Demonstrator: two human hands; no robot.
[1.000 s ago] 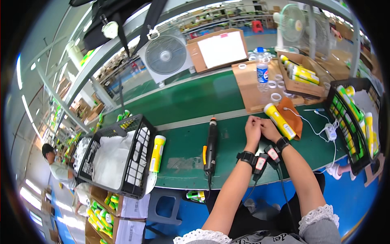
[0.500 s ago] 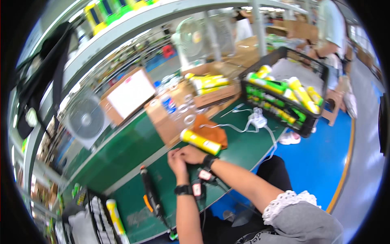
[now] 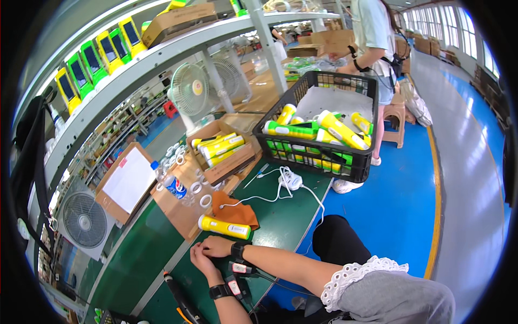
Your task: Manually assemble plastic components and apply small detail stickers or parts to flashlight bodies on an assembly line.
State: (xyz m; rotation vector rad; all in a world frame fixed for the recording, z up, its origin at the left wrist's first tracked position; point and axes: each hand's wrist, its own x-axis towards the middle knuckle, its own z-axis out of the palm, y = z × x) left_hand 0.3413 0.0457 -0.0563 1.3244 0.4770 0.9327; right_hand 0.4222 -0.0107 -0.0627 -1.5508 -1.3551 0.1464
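My left hand [image 3: 202,261] and my right hand [image 3: 218,246] meet over the green table [image 3: 275,210], fingers curled in and touching. Whatever may be between the fingertips is hidden or too small to make out. Just beyond them lies a yellow flashlight [image 3: 224,227] with a green end, apart from both hands. An orange cloth [image 3: 233,209] is partly under it. To the left of my left hand rests a black and orange electric screwdriver [image 3: 181,299]. Two black devices with pale labels, one of them a small black box [image 3: 235,287], lie near my wrists.
A black crate [image 3: 313,156] of yellow and green flashlights stands at the far right; a cardboard box [image 3: 229,164] holds more. White rings [image 3: 205,201] and a plastic bottle [image 3: 175,186] sit on cardboard. A white cable adapter [image 3: 290,179] trails wire. Another person [image 3: 372,48] stands beyond the crate.
The view has swung to the right, so the table's things appear farther left. My hands stay together beside the flashlight, and nothing is visibly picked up or put down.
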